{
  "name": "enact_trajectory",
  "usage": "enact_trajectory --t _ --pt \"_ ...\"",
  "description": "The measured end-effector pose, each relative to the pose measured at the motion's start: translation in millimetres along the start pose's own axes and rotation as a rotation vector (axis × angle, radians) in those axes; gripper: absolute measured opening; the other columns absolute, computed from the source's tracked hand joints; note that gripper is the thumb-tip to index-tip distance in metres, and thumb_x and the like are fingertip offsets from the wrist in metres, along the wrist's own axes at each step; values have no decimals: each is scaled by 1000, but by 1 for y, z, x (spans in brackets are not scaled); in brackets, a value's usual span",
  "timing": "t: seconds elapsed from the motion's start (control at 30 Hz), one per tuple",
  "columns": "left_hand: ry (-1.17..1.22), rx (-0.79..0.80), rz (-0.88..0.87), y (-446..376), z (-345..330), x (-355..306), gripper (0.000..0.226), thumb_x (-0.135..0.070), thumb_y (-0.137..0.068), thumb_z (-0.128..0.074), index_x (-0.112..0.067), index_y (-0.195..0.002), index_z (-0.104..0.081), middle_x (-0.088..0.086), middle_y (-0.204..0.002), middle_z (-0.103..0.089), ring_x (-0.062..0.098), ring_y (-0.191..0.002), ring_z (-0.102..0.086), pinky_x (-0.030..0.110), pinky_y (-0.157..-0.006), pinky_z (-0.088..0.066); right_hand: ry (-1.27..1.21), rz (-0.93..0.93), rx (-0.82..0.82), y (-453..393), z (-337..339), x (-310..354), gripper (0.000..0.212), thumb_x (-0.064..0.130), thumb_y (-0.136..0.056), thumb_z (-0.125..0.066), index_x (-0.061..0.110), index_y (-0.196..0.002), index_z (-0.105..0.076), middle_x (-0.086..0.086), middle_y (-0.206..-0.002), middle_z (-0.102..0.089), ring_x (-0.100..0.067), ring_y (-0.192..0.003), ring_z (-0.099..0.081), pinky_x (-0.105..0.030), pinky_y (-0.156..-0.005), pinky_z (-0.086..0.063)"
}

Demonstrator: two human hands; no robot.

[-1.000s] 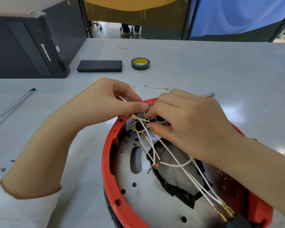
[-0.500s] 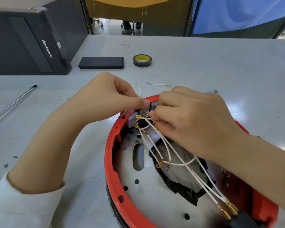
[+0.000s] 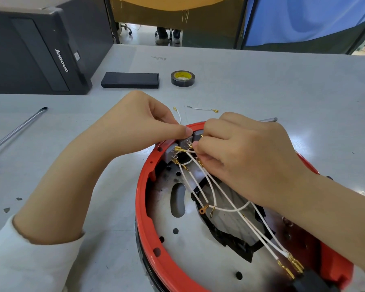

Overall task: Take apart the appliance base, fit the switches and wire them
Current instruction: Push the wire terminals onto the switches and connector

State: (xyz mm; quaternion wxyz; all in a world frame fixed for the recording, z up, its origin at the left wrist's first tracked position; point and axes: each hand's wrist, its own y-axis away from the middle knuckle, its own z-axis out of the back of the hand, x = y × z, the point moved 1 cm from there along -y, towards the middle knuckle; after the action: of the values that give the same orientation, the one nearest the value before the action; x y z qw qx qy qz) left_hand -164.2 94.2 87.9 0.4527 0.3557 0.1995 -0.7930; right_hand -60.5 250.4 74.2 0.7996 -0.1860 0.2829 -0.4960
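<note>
Black tape roll (image 3: 182,78) and flat black box (image 3: 130,80) lie beyond the round red-rimmed appliance base (image 3: 143,199) on the grey bench (image 3: 282,91). Left hand (image 3: 143,121) pinches a grey switch (image 3: 187,138); right hand (image 3: 240,152) fingers pinch a white wire (image 3: 200,167).

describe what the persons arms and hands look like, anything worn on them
Both hands are bare: no gloves, rings or watch show on the left hand or the right hand. The left forearm is bare up to a white sleeve, soft and pushed back, its cuff bunched near the elbow. The right forearm is bare as far as the frame's edge, with no sleeve in view. Short plain nails show on the left thumb.
</note>
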Motion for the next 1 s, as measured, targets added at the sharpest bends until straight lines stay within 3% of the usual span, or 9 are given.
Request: enact_trajectory --t 0.2,0.4,0.67,1.0 --pt "-22 -7 4 1 0 -1 33 -50 -69 -74 -17 -65 -75 4 -61 -66 6 -53 -49 25 -56 -44 14 3 11 -1 -1 2 19 7 -81 -67 18 -68 -59 2 -68 -56 -21 -62 -53 -27 -38 -32" --pt "-16 3 16 3 1 -2 36 -54 -64 -72 -18 -64 -75 5 -61 -67 9 -56 -52 27 -59 -46 0 -51 -23 -3 2 3 23 12 -86 -62 20 -65 -55 3 -65 -51 -18 -59 -48 -23 -43 -20" --pt "-1 -2 17 3 0 -3 35 -52 -64 -73 -17 -65 -75 6 -62 -67 11 -57 -51 28 -59 -44 2 -26 11 -3 0 3 19 10 -85 -63 18 -68 -59 2 -67 -54 -21 -61 -52 -27 -38 -30" --pt "-17 -9 12 2 0 -2 33 -50 -69 -73 -17 -65 -75 6 -62 -67 9 -54 -49 25 -56 -43 6 -28 8 -3 2 3 19 10 -85 -64 18 -68 -59 2 -67 -56 -20 -60 -52 -24 -40 -23"
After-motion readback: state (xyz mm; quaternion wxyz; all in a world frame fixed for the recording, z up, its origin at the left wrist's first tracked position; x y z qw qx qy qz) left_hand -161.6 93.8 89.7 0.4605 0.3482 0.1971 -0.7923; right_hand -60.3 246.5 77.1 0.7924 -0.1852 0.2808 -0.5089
